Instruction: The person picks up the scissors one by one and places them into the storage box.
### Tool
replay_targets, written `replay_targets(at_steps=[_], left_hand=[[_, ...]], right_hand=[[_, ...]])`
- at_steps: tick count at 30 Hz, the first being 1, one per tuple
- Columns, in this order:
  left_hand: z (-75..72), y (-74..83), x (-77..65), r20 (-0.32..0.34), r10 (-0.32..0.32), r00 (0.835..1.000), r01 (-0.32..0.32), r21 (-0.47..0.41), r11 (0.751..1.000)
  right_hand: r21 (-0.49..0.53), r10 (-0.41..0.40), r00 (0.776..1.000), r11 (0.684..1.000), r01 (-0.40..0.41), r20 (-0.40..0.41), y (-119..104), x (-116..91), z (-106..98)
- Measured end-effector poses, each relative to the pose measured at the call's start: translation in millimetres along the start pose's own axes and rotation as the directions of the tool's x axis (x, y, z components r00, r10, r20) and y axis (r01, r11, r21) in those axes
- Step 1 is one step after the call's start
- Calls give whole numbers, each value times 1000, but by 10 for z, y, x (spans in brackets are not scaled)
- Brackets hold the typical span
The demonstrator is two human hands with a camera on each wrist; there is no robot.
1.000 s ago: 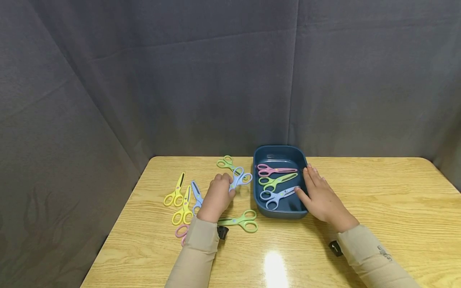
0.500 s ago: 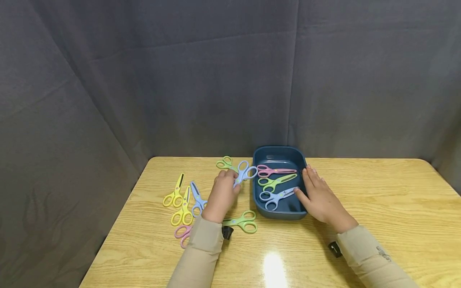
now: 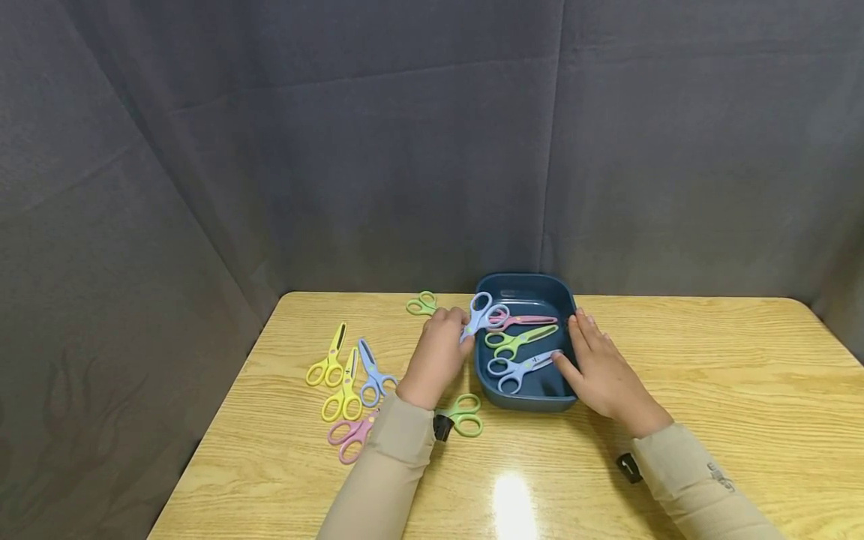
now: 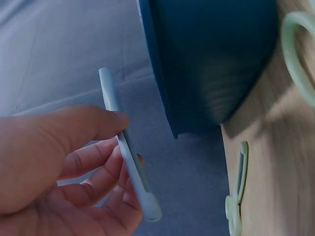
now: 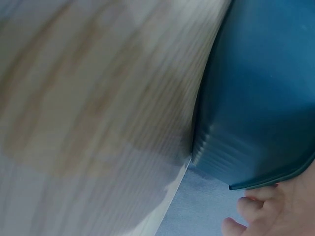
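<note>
My left hand point(image 3: 439, 349) pinches a pair of blue scissors point(image 3: 478, 320) by the blade end, handles pointing away. In the left wrist view the scissors point(image 4: 133, 162) appear edge-on between thumb and fingers. Their handle loops overhang the left rim of a dark blue bin point(image 3: 526, 405). Inside it lie pink scissors point(image 3: 523, 320), green scissors point(image 3: 516, 343) and another blue pair point(image 3: 518, 370). My right hand point(image 3: 604, 379) rests at the bin's right rim, fingers extended along it and thumb reaching over the inside. In the right wrist view, fingertips touch the bin point(image 5: 256, 98) near its rim.
Left of the bin, two yellow scissors point(image 3: 349, 384), a blue pair point(image 3: 371, 367) and pink scissors point(image 3: 355, 431) lie on the wooden table point(image 3: 709, 375). Green scissors point(image 3: 456, 413) lie partly under the left wrist; another green pair point(image 3: 430, 305) sits near the back edge. A grey curtain point(image 3: 432, 187) hangs behind.
My left hand has carried the blue scissors right, from over the table to the bin's left rim. The right hand and the bin have stayed in place.
</note>
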State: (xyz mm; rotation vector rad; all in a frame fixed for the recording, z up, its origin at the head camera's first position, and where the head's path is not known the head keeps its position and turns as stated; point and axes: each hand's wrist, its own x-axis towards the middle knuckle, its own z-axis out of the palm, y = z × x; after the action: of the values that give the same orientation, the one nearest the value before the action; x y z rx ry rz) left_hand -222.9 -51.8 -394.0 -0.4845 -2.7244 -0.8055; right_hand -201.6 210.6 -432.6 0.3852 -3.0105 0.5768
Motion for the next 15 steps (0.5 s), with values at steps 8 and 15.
replay_targets(at_steps=[8,15], left_hand=[[10,179,92,84,-7,996,3,55,999],[73,309,149,101,-16,995,8,86,996]], right_hand=[[5,-11,1000,1000,11,-9,9,-3,1],[10,-15,1000,1000,15,-11,10,4,8]])
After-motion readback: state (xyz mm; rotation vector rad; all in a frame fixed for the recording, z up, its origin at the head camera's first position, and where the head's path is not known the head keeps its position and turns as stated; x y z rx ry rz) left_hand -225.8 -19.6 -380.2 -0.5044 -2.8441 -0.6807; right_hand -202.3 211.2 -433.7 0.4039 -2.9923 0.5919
